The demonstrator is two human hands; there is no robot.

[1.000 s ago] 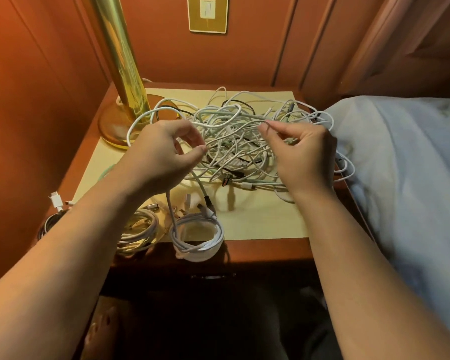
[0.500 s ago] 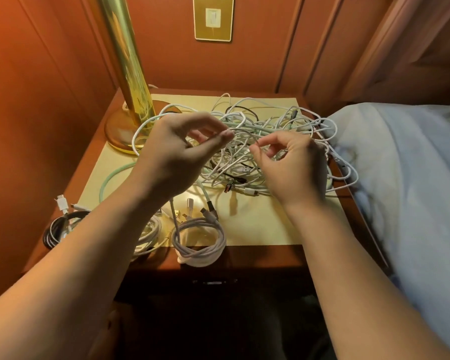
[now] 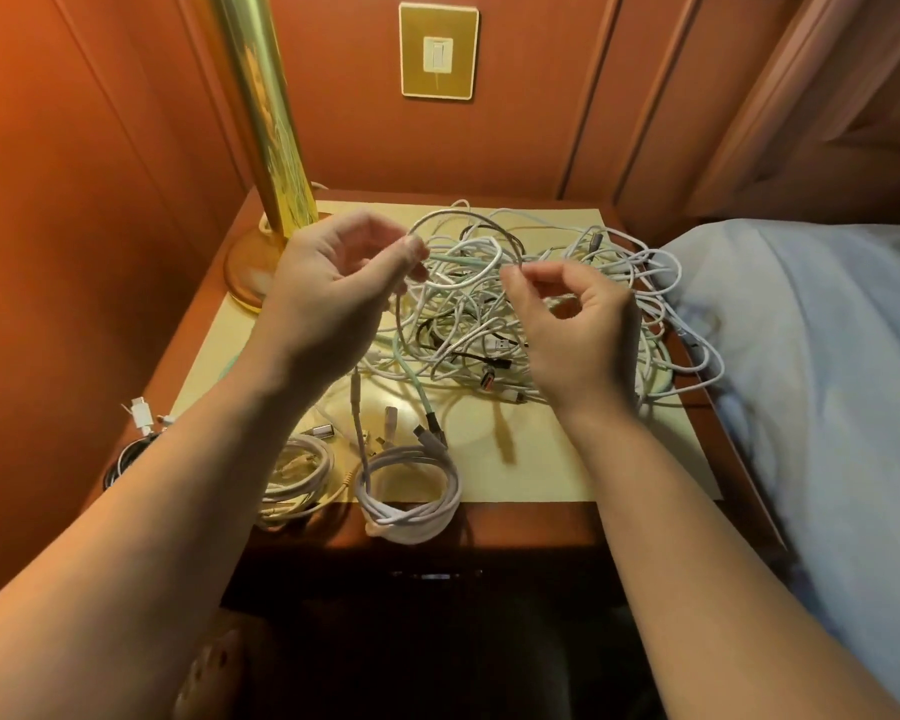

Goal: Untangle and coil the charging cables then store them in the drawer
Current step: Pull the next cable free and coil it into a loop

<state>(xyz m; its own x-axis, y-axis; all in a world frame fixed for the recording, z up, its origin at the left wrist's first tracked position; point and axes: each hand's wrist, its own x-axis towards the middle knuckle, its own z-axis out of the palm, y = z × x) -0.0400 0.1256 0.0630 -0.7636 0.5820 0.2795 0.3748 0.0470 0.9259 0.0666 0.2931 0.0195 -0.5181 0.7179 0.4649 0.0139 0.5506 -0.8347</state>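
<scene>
A tangle of white, mint and black charging cables (image 3: 583,314) lies on the nightstand (image 3: 515,532). Over it, my left hand (image 3: 328,293) pinches a grey-white cable (image 3: 458,218) between thumb and forefinger. That cable arcs up and across to my right hand (image 3: 572,330), which pinches its other side. Below my left hand the same cable drops toward a coiled white cable (image 3: 411,496) at the front edge. Another coiled white cable (image 3: 294,472) lies to its left. A black coil (image 3: 126,459) with a white plug sits at the front left corner.
A brass lamp (image 3: 261,163) stands at the back left of the nightstand. A yellow mat (image 3: 567,459) covers the top. A bed with a pale sheet (image 3: 811,381) borders the right side. The drawer front (image 3: 437,576) below is dark. Wood panelling surrounds the nook.
Both hands have risen and drawn closer, lifting a loop of the grey-white cable above the tangle. The camera has tilted down slightly.
</scene>
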